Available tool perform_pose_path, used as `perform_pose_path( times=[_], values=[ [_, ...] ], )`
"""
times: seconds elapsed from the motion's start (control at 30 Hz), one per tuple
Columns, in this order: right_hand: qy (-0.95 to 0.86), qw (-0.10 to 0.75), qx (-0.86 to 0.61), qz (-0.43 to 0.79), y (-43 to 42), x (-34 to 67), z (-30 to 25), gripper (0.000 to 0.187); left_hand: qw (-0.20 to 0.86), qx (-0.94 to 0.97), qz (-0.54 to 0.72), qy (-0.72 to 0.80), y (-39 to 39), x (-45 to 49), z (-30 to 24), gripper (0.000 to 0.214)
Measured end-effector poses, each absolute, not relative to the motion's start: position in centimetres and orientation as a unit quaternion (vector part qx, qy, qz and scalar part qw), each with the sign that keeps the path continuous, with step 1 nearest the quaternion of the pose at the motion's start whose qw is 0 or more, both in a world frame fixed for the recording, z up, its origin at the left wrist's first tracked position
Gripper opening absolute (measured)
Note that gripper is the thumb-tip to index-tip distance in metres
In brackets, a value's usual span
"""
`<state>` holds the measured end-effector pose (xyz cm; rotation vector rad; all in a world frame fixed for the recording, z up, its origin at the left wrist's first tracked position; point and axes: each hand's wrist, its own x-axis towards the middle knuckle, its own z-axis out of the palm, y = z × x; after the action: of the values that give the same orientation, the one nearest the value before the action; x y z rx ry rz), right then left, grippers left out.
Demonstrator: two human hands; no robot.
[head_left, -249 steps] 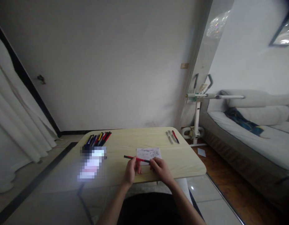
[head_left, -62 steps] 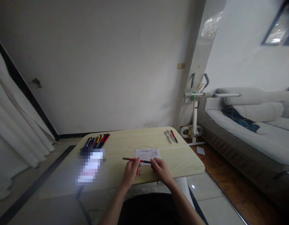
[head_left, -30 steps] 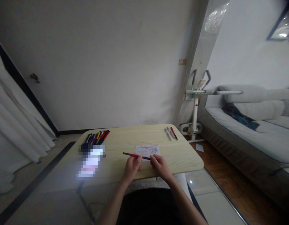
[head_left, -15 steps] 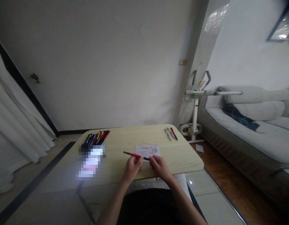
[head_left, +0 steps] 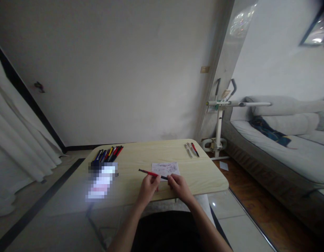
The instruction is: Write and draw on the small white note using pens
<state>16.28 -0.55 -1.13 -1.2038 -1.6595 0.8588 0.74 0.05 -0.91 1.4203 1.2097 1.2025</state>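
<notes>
A red and black pen lies tilted across both my hands, above the near edge of the table. My left hand pinches it around its red middle. The fingers of my right hand are closed on its dark right end. Just behind the pen is a white sheet of paper with dark scribbles on it, partly covered by the pen and my hands.
On the light wooden table, several pens lie in a row at the far left. A pixelated bright patch is in front of them. A few more pens lie at the far right. A wall stands behind; a sofa is to the right.
</notes>
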Motion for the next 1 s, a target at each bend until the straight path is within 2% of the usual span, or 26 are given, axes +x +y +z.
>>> perform_pose_path(
  times=[0.8, 1.0],
  values=[
    [-0.668, 0.442, -0.491, 0.342, -0.4, 16.29, -1.6, 0.04, 0.48, 0.573, 0.483, 0.456, -0.05, 0.59, -1.27, 0.026],
    [-0.664, 0.447, -0.49, 0.345, -0.41, 16.3, -1.6, 0.04, 0.475, 0.553, 0.52, 0.445, -0.03, 0.25, -0.69, 0.034]
  ],
)
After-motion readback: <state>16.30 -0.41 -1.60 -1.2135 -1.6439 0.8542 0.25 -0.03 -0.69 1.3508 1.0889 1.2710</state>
